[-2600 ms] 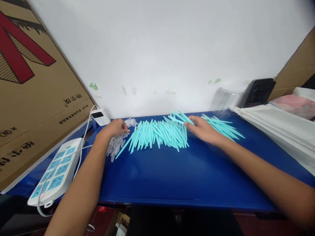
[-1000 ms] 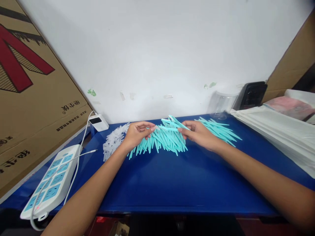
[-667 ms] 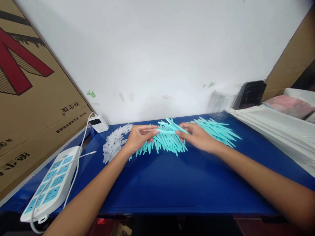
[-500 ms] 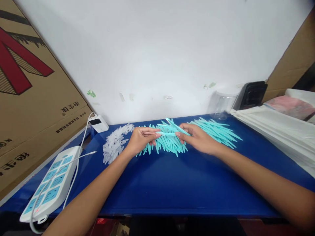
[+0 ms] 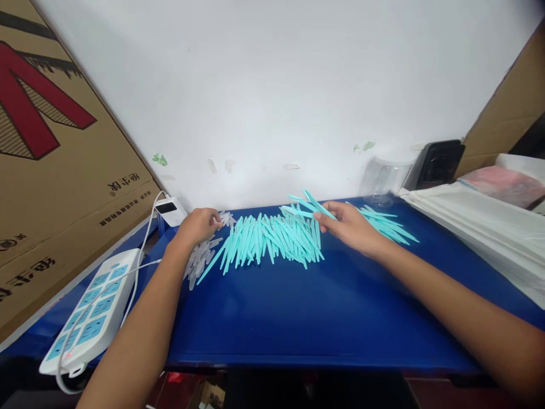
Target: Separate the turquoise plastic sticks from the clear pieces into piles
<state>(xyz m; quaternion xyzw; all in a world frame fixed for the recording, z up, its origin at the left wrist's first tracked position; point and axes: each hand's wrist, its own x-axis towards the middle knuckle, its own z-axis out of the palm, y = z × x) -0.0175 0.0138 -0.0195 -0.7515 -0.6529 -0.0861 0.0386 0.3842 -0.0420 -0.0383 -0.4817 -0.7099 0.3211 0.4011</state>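
Observation:
Several slender, tapered teal sticks (image 5: 313,205) fan out from my right hand (image 5: 347,226), which is closed on them above the table. My left hand (image 5: 198,226) is over a pile of small translucent pieces (image 5: 203,258), its thumb and fingertips drawn together at the pile's back part. Whatever is between those fingertips is too small to make out. A wide heap of teal sticks (image 5: 259,241) lies between my hands, some with translucent ends. Partly hidden behind my right hand is another heap of teal sticks (image 5: 389,224).
On the left are a white power strip (image 5: 96,312) with a cable, a small white device (image 5: 171,211) and a large cardboard box (image 5: 85,187). A clear jar (image 5: 385,182), a black holder (image 5: 440,165) and white plastic sheeting (image 5: 468,227) are on the right of the blue table (image 5: 306,318).
My hands have moved apart. My left hand has let go of a teal stick, which lies on the middle heap, and moved left to the translucent pieces. My right hand still holds several sticks.

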